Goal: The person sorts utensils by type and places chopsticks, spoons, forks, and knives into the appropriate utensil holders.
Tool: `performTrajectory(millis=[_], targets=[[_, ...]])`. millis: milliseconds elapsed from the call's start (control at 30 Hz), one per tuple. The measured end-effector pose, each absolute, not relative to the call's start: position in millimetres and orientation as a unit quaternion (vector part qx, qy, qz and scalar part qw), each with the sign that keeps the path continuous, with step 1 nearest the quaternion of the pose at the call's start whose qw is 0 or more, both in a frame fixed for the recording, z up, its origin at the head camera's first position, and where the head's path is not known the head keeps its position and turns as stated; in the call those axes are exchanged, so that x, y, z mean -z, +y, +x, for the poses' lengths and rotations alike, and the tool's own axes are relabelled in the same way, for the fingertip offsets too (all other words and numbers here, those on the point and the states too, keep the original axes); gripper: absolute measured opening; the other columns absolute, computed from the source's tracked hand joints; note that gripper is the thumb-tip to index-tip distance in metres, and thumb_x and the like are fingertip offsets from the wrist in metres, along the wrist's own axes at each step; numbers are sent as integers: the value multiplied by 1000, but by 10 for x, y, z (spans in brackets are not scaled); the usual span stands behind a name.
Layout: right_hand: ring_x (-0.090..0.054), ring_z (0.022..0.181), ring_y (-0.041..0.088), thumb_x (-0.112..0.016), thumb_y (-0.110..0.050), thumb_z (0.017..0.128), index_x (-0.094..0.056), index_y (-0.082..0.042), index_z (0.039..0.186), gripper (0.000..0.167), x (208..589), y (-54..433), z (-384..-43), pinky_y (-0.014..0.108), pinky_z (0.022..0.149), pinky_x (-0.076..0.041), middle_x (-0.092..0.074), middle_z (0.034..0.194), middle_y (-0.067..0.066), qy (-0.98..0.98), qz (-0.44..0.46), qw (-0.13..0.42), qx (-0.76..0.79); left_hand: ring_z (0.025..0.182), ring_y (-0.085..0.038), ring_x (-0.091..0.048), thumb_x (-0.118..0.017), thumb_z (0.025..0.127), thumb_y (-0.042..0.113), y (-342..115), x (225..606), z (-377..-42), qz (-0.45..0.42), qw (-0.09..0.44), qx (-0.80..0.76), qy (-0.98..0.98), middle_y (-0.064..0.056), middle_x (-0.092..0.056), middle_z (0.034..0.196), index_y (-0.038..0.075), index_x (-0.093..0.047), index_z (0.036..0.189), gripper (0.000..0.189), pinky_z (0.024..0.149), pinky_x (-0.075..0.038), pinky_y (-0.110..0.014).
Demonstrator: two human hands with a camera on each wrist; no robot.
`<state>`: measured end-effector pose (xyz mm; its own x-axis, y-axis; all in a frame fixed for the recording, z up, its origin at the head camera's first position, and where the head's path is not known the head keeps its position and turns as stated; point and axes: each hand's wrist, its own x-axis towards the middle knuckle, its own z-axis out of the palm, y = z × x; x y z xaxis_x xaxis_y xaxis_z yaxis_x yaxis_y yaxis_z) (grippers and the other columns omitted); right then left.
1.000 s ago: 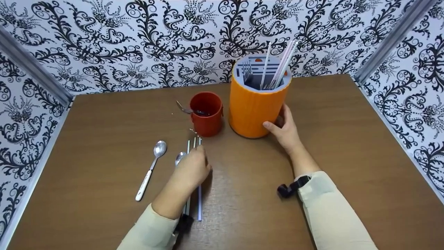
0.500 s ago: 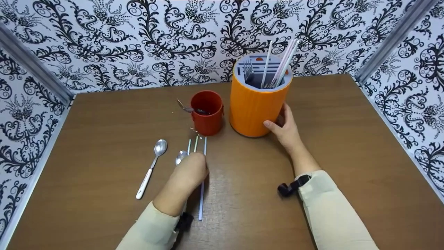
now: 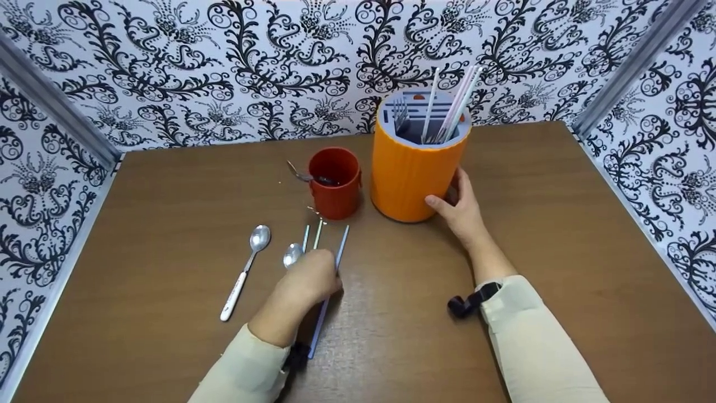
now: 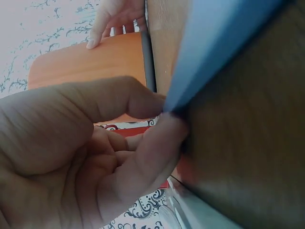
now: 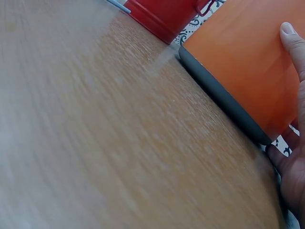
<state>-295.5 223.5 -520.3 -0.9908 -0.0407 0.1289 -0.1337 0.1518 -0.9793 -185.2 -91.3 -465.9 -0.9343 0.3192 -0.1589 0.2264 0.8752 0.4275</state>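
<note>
Nearest are two pale sleeves (image 3: 537, 341), each with one black wrist mount (image 3: 475, 300). One blue chopstick (image 3: 320, 327) slants across the tabletop (image 3: 559, 224), its lower end beside the left wrist. The left hand (image 3: 311, 280) pinches it between thumb and finger, the other fingers curled in, as the left wrist view shows; whether the chopstick touches the tabletop cannot be told.

To the left lies one white-handled spoon (image 3: 239, 285), bowl pointing away from the person, apart from everything else. Just beyond the left hand show one more spoon bowl (image 3: 292, 256) and the ends of two greenish sticks (image 3: 318, 235); the hand covers the rest. That makes two spoons and three sticks around this hand.

Farther off stands one red cup (image 3: 335, 200), upright, with at least one metal utensil (image 3: 302, 176) leaning out over its left rim. A small shiny thing at the cup's foot is too small to make out.

Right of the cup, near it but apart, stands one orange holder (image 3: 413, 184), upright on the tabletop. The right hand (image 3: 463, 215) grips its lower right side, thumb in front, fingers behind. In its grey top are at least one fork (image 3: 401, 118), one chopstick leaning alone and a bunch of others (image 3: 463, 103) too close to count. Behind rise patterned walls (image 3: 224, 73).
</note>
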Motion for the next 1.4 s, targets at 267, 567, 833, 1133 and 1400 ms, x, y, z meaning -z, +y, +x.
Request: performTrajectory(millis=[267,567,833,1133,1400], targets=[[-39,150,24,-76,-25,95,-18,-16,166,92,5233,2232,-2963,46,127,-32,-32,168,6,-751,64,44,-656,53,-17,-51,-71,77,5,-903,4676,-1881,136,156,-252,945,-1,-53,62,11,-54,64,22,46,-42,-27],[-37,152,28,-76,-24,95,-16,-16,166,94,5221,2230,-2960,49,128,-29,-30,169,8,-749,65,43,-658,61,-15,-58,-73,82,11,-863,4644,-1882,148,167,-307,925,-2,-60,77,7,-62,90,15,53,-51,-29],[-42,147,24,-76,-25,95,-19,-15,165,91,5217,2233,-2962,45,127,-33,-34,167,7,-752,64,42,-655,61,-12,-55,-66,83,3,-848,4606,-1873,151,150,-376,902,-1,-56,79,7,-58,93,14,55,-50,-26],[-40,149,24,-76,-26,95,-18,-16,166,92,5217,2247,-2964,45,127,-31,-33,168,6,-750,62,43,-657,50,-13,-60,-66,86,4,-825,4570,-1887,119,139,-472,862,-2,-60,78,6,-59,94,10,54,-54,-27],[-37,151,23,-77,-27,95,-19,-15,166,93,5233,2244,-2974,45,128,-30,-31,168,6,-750,74,52,-655,70,-16,-61,-67,87,6,-783,4536,-1896,103,100,-519,843,-3,-60,86,8,-59,99,15,60,-53,-25]])
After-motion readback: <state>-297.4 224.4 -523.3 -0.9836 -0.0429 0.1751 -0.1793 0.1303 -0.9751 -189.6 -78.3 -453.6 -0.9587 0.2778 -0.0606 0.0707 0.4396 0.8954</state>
